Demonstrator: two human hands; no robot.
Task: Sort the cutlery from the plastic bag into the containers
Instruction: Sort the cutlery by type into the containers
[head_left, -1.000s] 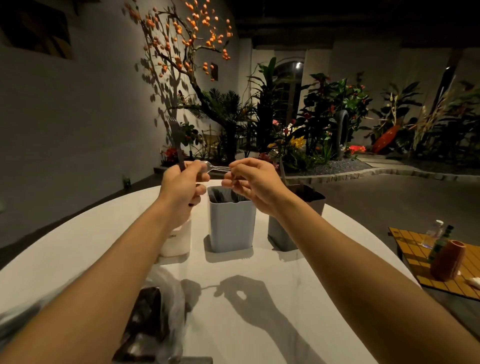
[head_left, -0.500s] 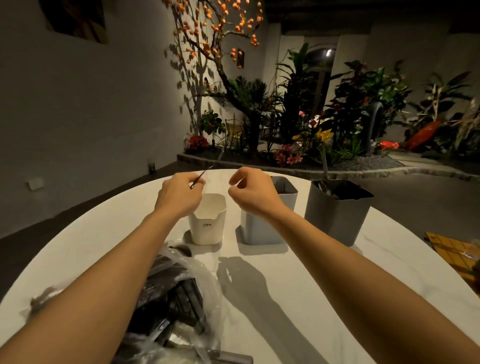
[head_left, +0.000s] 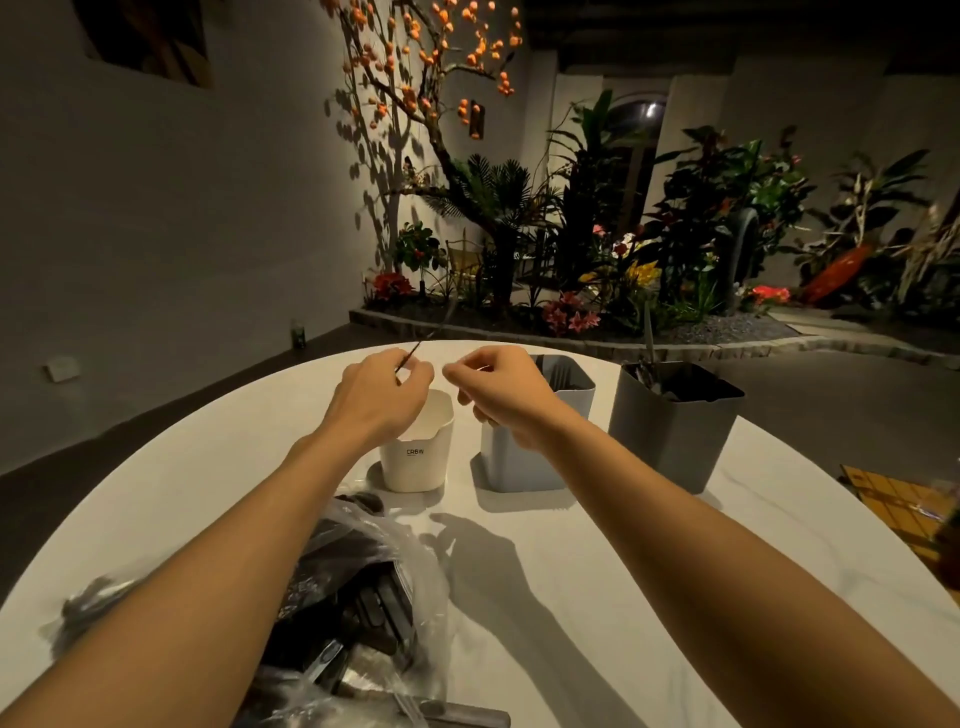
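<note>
Dim room with a plain grey wall (head_left: 171, 218) on the left. Round white table (head_left: 519, 597), smooth and a bit shiny, with dark shadows of arms on it.

Near the front left, a crinkly clear plastic bag (head_left: 363, 597) lying on the table, full of dark cutlery (head_left: 374, 608) with flat handles. Partly hidden under the left arm.

Farther back, left hand (head_left: 382, 397) closed around a thin dark utensil (head_left: 423, 338), pinched between thumb and fingers. Utensil blurry, pointing up and away to the right; hard to tell if fork, knife or spoon. Held just above the small white container (head_left: 415, 457).

White container round-cornered, smooth, with a dip in its rim. Small dark letters on the front: "CR8W" or close to that, too small to be sure.

Next, right hand (head_left: 501, 392) curled shut, fingertips pinched together. Can't tell if anything is in it. Placed in front of the light grey container (head_left: 535, 457), a tall plastic tub with cutlery inside.

Then the dark grey container (head_left: 675, 431) on the right, bigger, with rounded corners and a few utensils sticking up.

Behind it all, a garden bed (head_left: 571, 270) with green leafy plants, red and pink flowers, and a bare tree (head_left: 415, 93) with small orange balls. At the far right edge, a yellow slatted surface (head_left: 893, 499).
</note>
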